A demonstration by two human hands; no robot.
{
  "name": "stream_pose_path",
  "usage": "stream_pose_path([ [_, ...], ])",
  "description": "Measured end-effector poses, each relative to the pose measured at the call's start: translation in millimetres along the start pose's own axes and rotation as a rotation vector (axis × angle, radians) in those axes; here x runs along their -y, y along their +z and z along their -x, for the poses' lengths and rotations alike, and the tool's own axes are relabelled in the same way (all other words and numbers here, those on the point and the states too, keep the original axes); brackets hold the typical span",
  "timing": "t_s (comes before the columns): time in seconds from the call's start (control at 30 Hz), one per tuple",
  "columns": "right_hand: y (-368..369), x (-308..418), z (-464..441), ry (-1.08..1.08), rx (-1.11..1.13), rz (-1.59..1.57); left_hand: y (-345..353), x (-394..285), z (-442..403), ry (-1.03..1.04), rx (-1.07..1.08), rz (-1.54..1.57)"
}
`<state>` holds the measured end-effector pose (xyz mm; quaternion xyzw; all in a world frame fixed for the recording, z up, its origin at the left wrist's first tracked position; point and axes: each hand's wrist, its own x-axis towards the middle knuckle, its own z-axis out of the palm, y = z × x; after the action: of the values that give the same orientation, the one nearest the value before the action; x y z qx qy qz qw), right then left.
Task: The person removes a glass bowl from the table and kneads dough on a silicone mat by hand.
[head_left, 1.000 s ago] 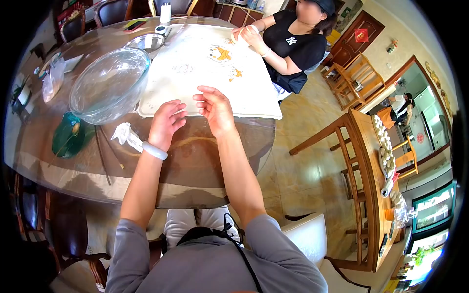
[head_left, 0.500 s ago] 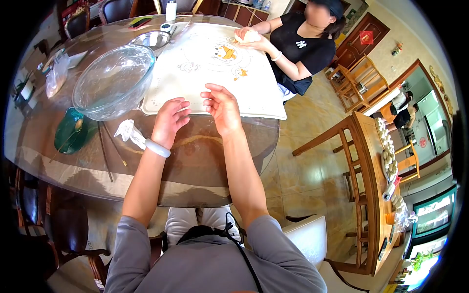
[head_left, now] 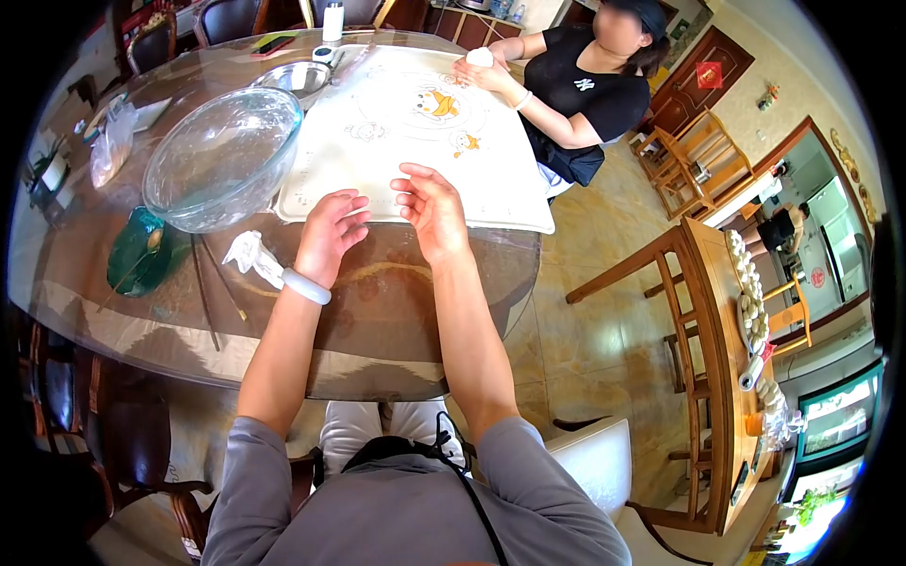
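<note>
My left hand (head_left: pixel 327 236), with a pale bangle (head_left: pixel 307 287) at the wrist, is raised with its fingers loosely curled and apart. Facing it, my right hand (head_left: pixel 432 215) has its palm turned inward and its fingers spread. Neither holds anything; a gap lies between them. Both hover by the near edge of a white mat (head_left: pixel 377 170) printed with cartoon figures. Left of my left hand are a crumpled white tissue (head_left: pixel 250 255) and a large glass bowl (head_left: pixel 222 156) with smeared walls. Across the mat, a person in black (head_left: pixel 585 104) holds a lump of white dough (head_left: pixel 480 58).
A green dish (head_left: pixel 137 253) with a spoon and a pair of chopsticks (head_left: pixel 203 292) lie at the left. Farther back stand a metal bowl (head_left: pixel 297 77) and a white bottle (head_left: pixel 332 21). Rows of dough pieces (head_left: pixel 747 292) line a wooden table (head_left: pixel 708 283) at the right.
The co-worker's hands have shifted around the dough, which now looks smaller and rounder. My own hands have hardly moved. A figure in the far room has changed position.
</note>
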<state>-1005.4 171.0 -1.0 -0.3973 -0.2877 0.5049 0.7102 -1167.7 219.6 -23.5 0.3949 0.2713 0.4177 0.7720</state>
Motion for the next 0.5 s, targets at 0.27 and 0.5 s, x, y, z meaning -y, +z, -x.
stream_pose_path([
  [0.27,1.5,0.0,0.1,0.005,-0.009,0.013,0.6,0.0,1.1,0.005,-0.001,0.007],
  [0.5,0.8,-3.0,-1.2,0.005,0.004,0.023,1.8,0.1,0.8,-0.003,0.001,-0.011],
])
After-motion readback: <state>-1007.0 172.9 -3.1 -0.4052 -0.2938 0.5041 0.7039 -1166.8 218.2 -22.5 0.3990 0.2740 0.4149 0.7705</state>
